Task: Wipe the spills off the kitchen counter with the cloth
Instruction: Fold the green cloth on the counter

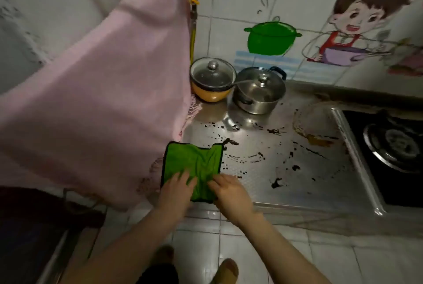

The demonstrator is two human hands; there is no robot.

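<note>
A green cloth (194, 162) with a dark border lies flat on the steel kitchen counter (304, 183), near its front left corner. My left hand (175, 188) rests on the cloth's near left part, fingers spread. My right hand (229, 188) presses on its near right corner, fingers on the fabric. Dark spills (275, 183) are spattered across the counter to the right of the cloth and behind it, with a brownish stain (317, 139) near the stove.
An orange pot (211, 80) and a steel pot (258, 90), both with glass lids, stand at the back. A pink towel (103, 100) hangs at the left and touches the counter. A gas stove (393, 146) adjoins on the right. Tiled floor below.
</note>
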